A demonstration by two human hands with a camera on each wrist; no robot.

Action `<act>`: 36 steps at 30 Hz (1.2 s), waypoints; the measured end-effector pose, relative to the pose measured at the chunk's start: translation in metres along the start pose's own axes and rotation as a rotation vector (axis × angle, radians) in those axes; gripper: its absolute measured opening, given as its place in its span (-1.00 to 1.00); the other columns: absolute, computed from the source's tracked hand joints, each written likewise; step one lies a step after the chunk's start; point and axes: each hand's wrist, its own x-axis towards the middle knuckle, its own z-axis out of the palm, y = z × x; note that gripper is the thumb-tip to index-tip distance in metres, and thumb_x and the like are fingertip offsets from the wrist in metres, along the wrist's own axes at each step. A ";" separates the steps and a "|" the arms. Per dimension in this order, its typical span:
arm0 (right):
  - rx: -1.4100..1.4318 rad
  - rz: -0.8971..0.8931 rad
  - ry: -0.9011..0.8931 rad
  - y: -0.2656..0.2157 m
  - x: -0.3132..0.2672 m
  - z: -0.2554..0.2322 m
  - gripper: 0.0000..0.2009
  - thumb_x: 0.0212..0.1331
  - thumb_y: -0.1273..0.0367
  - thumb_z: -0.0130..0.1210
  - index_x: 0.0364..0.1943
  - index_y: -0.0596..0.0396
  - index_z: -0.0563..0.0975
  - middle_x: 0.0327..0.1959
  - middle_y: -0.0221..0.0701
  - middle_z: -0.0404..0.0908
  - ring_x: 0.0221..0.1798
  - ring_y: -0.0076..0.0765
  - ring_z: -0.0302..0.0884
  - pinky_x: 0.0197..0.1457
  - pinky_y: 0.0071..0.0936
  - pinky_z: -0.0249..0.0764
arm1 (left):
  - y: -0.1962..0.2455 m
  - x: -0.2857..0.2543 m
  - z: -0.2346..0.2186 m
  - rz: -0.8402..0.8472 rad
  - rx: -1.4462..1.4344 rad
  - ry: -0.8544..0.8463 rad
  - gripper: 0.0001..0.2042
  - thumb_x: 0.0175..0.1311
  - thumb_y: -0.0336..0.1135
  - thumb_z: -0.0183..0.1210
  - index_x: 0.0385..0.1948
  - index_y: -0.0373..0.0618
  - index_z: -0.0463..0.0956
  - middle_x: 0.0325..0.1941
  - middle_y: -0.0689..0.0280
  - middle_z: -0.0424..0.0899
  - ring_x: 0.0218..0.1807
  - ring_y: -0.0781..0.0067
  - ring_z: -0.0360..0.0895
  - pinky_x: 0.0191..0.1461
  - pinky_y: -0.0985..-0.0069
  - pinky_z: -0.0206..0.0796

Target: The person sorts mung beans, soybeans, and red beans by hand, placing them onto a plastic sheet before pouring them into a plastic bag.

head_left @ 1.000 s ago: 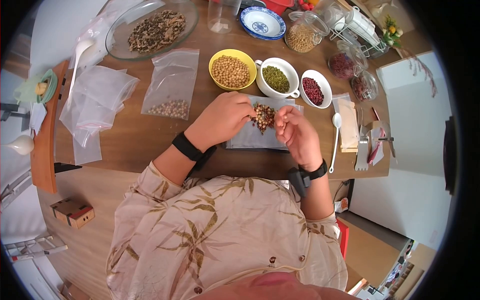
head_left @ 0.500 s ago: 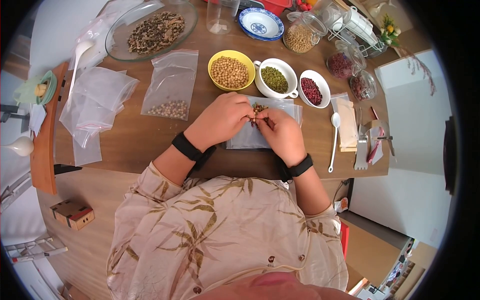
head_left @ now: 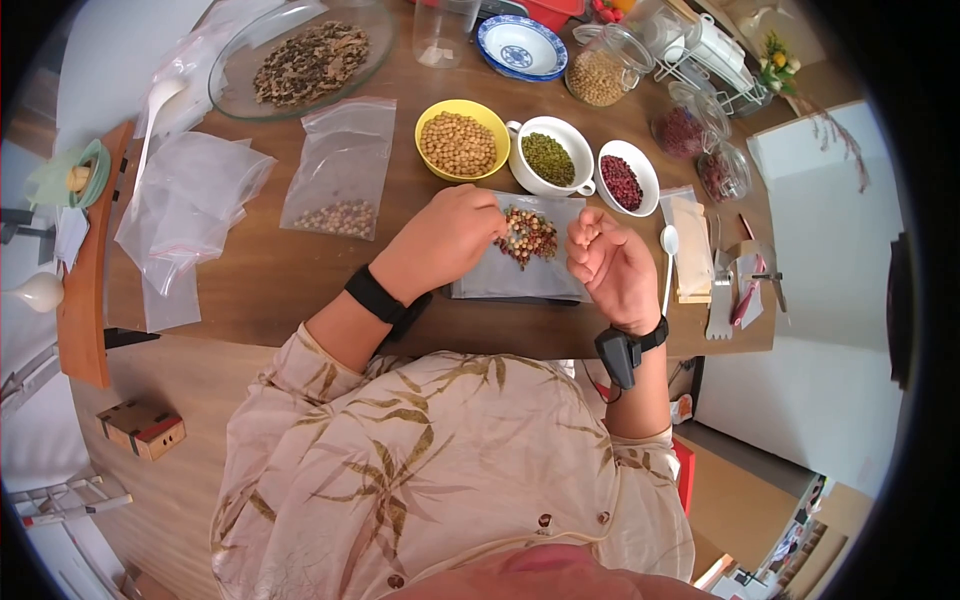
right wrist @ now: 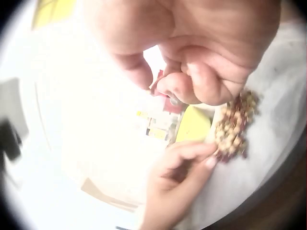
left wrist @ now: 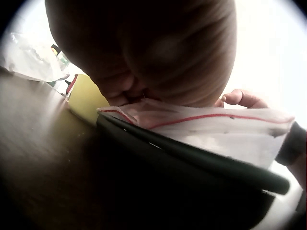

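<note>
In the head view a mixed heap of beans (head_left: 530,238), tan, green and dark red, lies on a flat stack of clear zip bags (head_left: 490,275). My left hand (head_left: 455,235) is at the heap's left side, thumb and forefinger close together at its edge in the right wrist view. To the right of the stack my right hand (head_left: 612,265) is raised, palm upward and fingers curled; whether either hand pinches a bean I cannot tell. Behind the heap stand a yellow bowl of chickpeas (head_left: 480,108), a white cup of green beans (head_left: 520,172) and a white bowl of dark red beans (head_left: 654,190).
A zip bag (head_left: 340,150) with pale beans lies left, beside loose empty bags (head_left: 190,190). Farther back are a glass dish (head_left: 228,85) of dried brown pieces, blue-patterned bowls (head_left: 522,47) and lidded jars (head_left: 598,75). A white spoon (head_left: 670,240) lies right.
My right hand came in to the heap beside the left fingertips half a second ago, then drew back right and turned palm up. The left hand has stayed at the heap.
</note>
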 end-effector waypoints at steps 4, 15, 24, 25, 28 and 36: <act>-0.110 -0.029 0.116 0.012 -0.004 -0.007 -0.79 0.59 0.34 0.12 0.11 0.13 0.59 -0.20 -0.49 0.58 -0.28 -0.54 0.42 -0.23 -0.56 0.34 | 0.000 0.000 -0.001 0.015 0.037 -0.016 -0.89 0.29 -0.52 0.35 -0.21 -0.09 0.70 -0.12 0.24 0.71 0.03 0.01 0.65 0.12 0.12 0.49; -1.602 -0.393 0.288 0.046 -0.002 0.018 -0.80 0.42 0.42 0.32 0.06 0.04 0.79 -0.11 -0.15 0.83 -0.09 0.11 0.79 0.01 -0.09 0.69 | 0.003 0.002 -0.004 0.012 0.052 -0.021 -0.88 0.30 -0.51 0.35 -0.17 -0.09 0.71 -0.13 0.23 0.72 0.01 0.01 0.67 0.12 0.13 0.51; -1.779 -0.475 0.407 0.038 -0.016 0.005 -0.73 0.50 0.38 0.21 0.18 0.01 0.78 -0.07 -0.11 0.83 -0.05 0.14 0.80 0.02 -0.06 0.70 | 0.001 0.001 -0.003 0.008 0.014 0.016 -0.84 0.31 -0.54 0.33 -0.13 -0.14 0.75 -0.12 0.19 0.72 -0.04 0.00 0.70 0.06 0.12 0.55; -1.775 -0.458 0.425 0.037 -0.017 0.007 -0.72 0.50 0.39 0.21 0.18 0.01 0.78 -0.08 -0.10 0.83 -0.05 0.14 0.79 0.01 -0.06 0.69 | 0.002 0.002 -0.002 -0.011 -0.003 0.018 -0.83 0.31 -0.55 0.31 -0.12 -0.15 0.76 -0.10 0.18 0.73 -0.05 -0.01 0.70 0.05 0.12 0.56; -1.754 -0.580 0.350 0.042 -0.004 0.015 -0.73 0.49 0.40 0.21 0.18 0.00 0.77 -0.08 -0.11 0.83 -0.06 0.14 0.79 0.00 -0.05 0.69 | 0.008 0.005 -0.008 -0.074 -0.039 0.017 -0.81 0.33 -0.57 0.29 -0.08 -0.18 0.77 -0.07 0.17 0.73 -0.07 -0.03 0.71 0.05 0.13 0.58; -1.711 -0.497 0.323 0.044 0.002 0.024 -0.78 0.46 0.41 0.24 0.09 0.00 0.78 -0.10 -0.17 0.83 -0.09 0.13 0.79 -0.04 -0.07 0.69 | 0.004 0.003 -0.008 -0.080 -0.085 0.062 -0.82 0.39 -0.56 0.27 -0.05 -0.19 0.76 -0.03 0.16 0.69 0.00 0.01 0.70 0.09 0.19 0.57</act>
